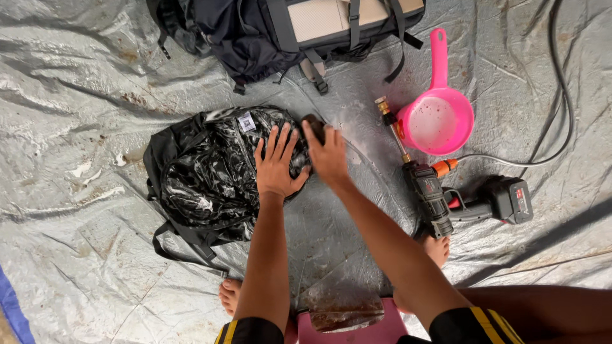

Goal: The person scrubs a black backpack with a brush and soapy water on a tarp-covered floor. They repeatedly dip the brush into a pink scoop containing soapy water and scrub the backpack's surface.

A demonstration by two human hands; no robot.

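— Head view: what are the hands doing?
— Left hand (278, 164) is pressing flat, fingers spread, on the wet black backpack (210, 172) lying on the grey tarp (76, 95); right hand (326, 153) is gripping a dark brush (313, 122) at its edge.

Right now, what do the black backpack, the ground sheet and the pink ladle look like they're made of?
Black backpack: seems a synthetic woven fabric, soaked; wet glossy highlights and soft creases, webbing straps at the lower edge.
Ground sheet: looks like a grey plastic tarpaulin; crinkled folds with a dull sheen, brown stains.
Pink ladle: apparently moulded rigid plastic; smooth uniform colour, handle and bowl in one piece.
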